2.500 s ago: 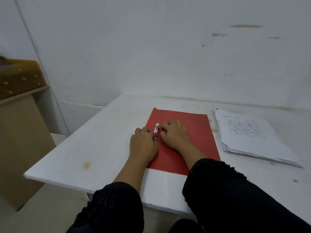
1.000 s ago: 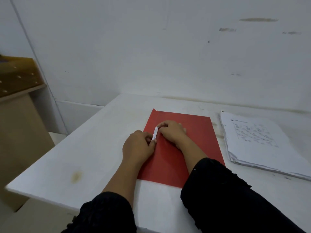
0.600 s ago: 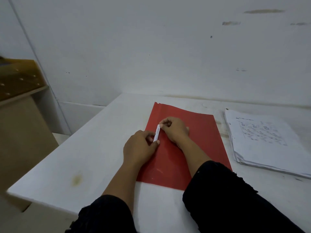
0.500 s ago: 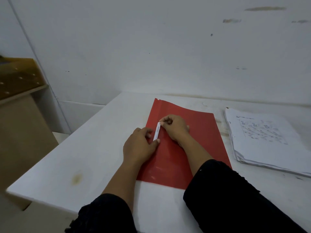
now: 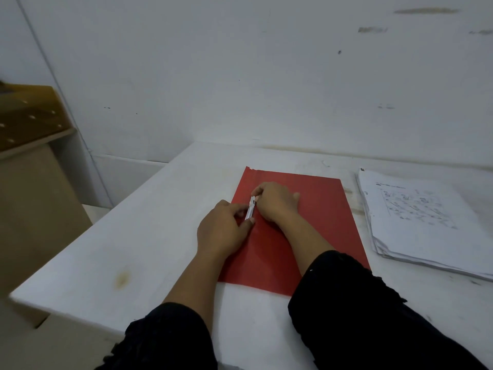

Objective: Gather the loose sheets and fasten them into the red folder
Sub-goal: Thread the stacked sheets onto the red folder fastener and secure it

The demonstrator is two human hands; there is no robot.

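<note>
Your left hand (image 5: 220,231) and right hand (image 5: 276,201) pinch the white fastener strip (image 5: 250,208) on the red folder (image 5: 328,209); loose sheets (image 5: 426,222) just beside it.

Folder (image 5: 320,222) — plain red, unpatterned. Fastener strip (image 5: 250,209) on it — white. Sheets (image 5: 426,222), right of the folder — white, faint dark print. Counter (image 5: 160,236) — white, with a yellow-brown stain left of the folder. Sleeves (image 5: 360,316) — black. Wall (image 5: 240,76) — white, scuffed grey. Shelf unit (image 5: 26,124), far left of the folder — tan-brown.
</note>
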